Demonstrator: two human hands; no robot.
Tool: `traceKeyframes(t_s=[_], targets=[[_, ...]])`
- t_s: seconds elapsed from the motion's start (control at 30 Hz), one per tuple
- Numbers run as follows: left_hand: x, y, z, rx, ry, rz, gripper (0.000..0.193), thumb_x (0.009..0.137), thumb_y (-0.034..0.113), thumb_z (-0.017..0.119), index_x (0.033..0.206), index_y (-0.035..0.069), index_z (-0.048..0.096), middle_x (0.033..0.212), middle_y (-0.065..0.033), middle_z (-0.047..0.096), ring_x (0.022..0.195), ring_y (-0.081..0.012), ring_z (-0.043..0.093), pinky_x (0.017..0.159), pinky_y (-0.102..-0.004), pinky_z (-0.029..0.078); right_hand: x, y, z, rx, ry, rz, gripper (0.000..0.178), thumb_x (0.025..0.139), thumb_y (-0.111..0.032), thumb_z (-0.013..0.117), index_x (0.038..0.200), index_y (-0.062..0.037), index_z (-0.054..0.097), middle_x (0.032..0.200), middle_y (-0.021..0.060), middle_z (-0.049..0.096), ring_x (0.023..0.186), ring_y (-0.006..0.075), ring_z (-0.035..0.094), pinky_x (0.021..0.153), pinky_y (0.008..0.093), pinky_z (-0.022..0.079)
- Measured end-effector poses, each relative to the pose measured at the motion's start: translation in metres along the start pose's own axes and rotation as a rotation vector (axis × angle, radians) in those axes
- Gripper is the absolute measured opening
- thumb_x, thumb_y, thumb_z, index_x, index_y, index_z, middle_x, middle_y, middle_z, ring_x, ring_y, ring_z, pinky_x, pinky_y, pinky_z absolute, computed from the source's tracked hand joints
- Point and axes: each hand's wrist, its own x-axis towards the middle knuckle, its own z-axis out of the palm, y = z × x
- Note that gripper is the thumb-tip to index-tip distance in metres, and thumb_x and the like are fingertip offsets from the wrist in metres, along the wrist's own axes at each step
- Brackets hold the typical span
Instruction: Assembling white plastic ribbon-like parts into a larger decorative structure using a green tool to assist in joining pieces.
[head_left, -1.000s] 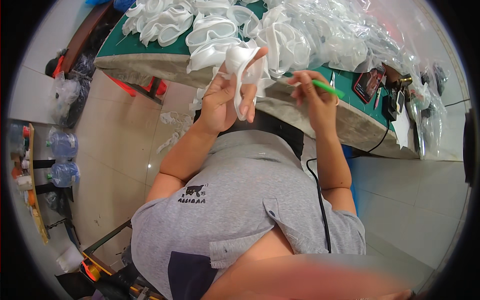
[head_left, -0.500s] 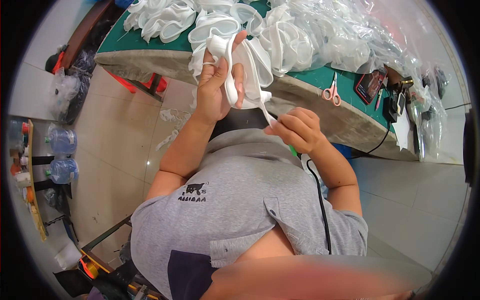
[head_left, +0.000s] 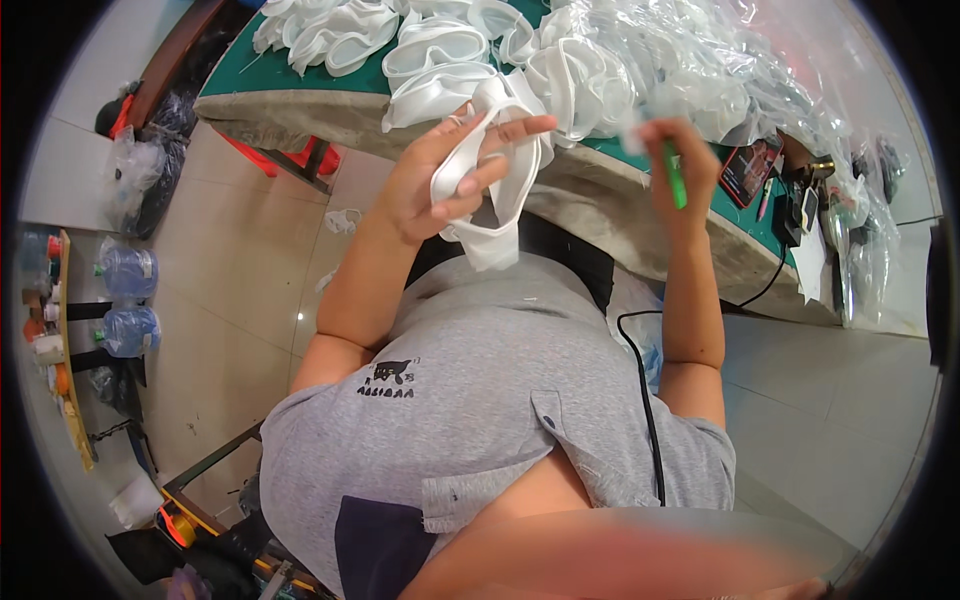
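Left hand [head_left: 432,180]: clamped on a white looped fabric piece [head_left: 492,246], held before the table's near edge, index finger extended across it. Right hand [head_left: 696,165]: fingers closed on a green-handled tool [head_left: 678,186]; tip blurred. Beyond: white fabric pieces [head_left: 432,58] heaped on the green-topped table [head_left: 240,78], beside clear plastic sheeting [head_left: 800,75].

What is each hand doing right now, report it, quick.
Left hand: partly curled, holding a white fabric piece.
Right hand: closed on a green tool; the pale blur by its fingertips cannot be told.
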Motion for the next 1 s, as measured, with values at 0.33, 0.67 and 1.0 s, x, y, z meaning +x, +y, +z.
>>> traceKeyframes(t_s=[0.33,0.67,1.0], targets=[[-0.006,-0.024,0.001,0.029,0.241,-0.007,0.027,0.100,0.021,0.040,0.120,0.003,0.040,0.113,-0.0154,0.053,0.048,-0.0058,0.039,0.027,-0.0146,0.032,-0.001,-0.069,0.048,0.258,-0.185,-0.080,0.017,0.077,0.000,0.069,0.094,-0.0016,0.065,0.082,0.0075,0.062,0.067,0.0154,0.059,0.059,0.0250,0.046],[-0.005,-0.022,-0.005,-0.100,0.225,-0.113,0.022,0.098,0.021,0.045,0.111,0.004,0.043,0.092,-0.0080,0.053,0.042,-0.0046,0.036,0.026,-0.0147,0.028,-0.005,-0.064,0.046,0.223,-0.164,-0.147,0.017,0.076,0.004,0.068,0.091,-0.0015,0.064,0.082,0.0068,0.061,0.060,0.0147,0.056,0.055,0.0235,0.044],[-0.004,-0.023,-0.017,-0.263,0.054,-0.275,0.029,0.101,0.029,0.038,0.107,0.001,0.047,0.065,-0.0062,0.046,0.033,-0.0065,0.035,0.026,-0.0140,0.027,-0.006,-0.063,0.056,0.029,-0.137,-0.215,0.023,0.073,0.000,0.072,0.094,-0.0026,0.063,0.085,0.0072,0.058,0.071,0.0188,0.065,0.058,0.0285,0.052]])
